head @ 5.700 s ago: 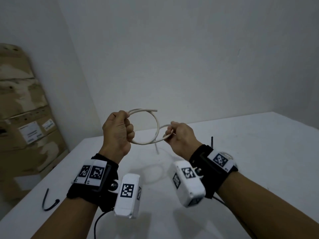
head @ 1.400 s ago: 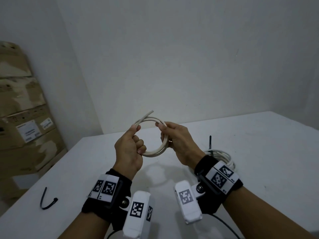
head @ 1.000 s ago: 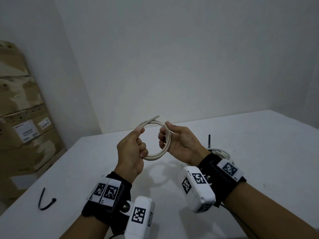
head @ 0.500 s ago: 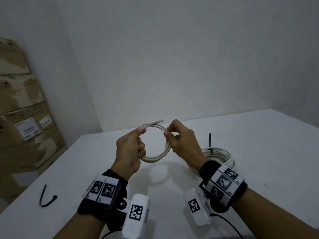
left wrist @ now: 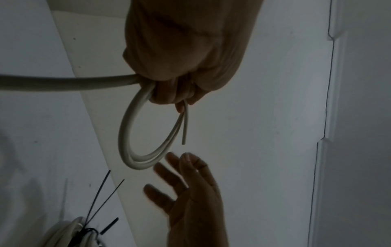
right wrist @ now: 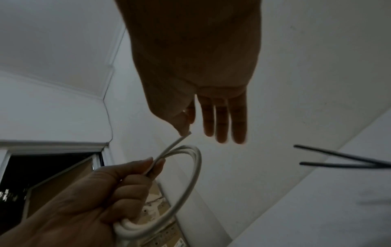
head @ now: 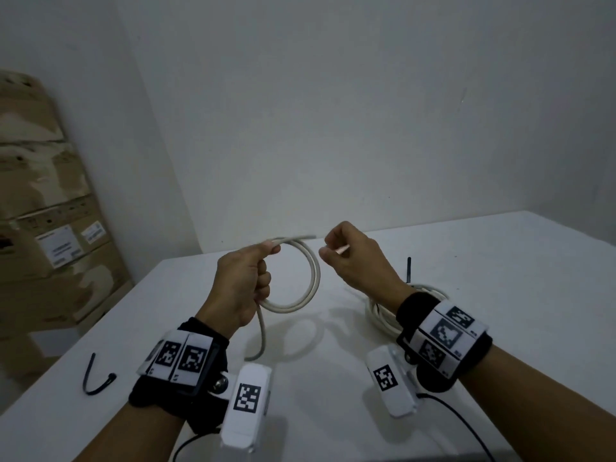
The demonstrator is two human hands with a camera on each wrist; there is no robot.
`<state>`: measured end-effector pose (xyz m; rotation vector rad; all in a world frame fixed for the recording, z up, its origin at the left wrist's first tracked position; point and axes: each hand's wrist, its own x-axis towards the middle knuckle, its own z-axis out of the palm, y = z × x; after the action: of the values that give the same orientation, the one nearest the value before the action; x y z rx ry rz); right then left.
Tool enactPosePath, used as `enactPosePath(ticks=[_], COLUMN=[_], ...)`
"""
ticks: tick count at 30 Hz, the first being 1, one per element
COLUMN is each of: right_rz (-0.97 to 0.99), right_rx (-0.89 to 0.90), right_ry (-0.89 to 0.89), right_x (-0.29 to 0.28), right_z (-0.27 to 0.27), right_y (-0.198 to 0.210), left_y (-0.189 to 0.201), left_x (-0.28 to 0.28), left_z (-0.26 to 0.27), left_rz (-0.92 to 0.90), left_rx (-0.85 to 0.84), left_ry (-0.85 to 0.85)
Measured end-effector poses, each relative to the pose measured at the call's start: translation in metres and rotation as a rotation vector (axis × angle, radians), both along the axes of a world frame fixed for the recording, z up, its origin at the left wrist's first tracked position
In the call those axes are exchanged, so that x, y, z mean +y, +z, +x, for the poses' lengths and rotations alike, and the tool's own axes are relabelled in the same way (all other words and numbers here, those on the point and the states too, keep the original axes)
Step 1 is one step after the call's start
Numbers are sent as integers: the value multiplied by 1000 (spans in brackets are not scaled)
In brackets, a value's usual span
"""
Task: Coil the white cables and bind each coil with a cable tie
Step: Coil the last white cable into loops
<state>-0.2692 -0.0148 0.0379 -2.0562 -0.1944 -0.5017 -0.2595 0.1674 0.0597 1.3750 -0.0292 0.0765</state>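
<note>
Cable coiled, tie still to fetch

Cable [head: 301,288] hangs in loops above the desk [head: 500,295], gripped by the left hand [head: 241,288]. Right hand [left wrist: 190,188] is off it, fingers loose and holding nothing. Coiling looks finished; next, probably fetch the loose tie [head: 96,378] at left. Beyond lies a bound coil [head: 383,311].
</note>
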Motion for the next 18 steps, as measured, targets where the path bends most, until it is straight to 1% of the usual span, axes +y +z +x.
enactPosePath(ticks=[2, 3, 5, 7, 9, 11, 13, 15, 18], right_rz=[165, 234, 315, 429, 601, 809, 1026, 1188, 1279], right_rx=[201, 253, 292, 375, 495, 588, 606, 559, 490], right_ry=[23, 46, 108, 244, 362, 379, 335, 284, 254], right_x=[2, 5, 14, 29, 44, 54, 61, 65, 64], right_z=[-8, -14, -27, -37, -39, -35, -28, -20, -13], right_y=[-1, -4, -8, -10, -11, -10, -10, -10, -11], left_y=[6, 9, 16, 20, 20, 18, 15, 11, 4], left_x=[2, 4, 5, 5, 1, -5, -9, -11, -12], left_z=[0, 1, 3, 6, 7, 6, 4, 3, 0], left_rz=[-109, -175, -291, -367, -410, -443, -474, -475, -442], left_rx=[-38, -62, -115, -145, -134, -104, -80, -65, -49], left_ry=[1, 12, 43, 69, 64, 41, 10, -9, 3])
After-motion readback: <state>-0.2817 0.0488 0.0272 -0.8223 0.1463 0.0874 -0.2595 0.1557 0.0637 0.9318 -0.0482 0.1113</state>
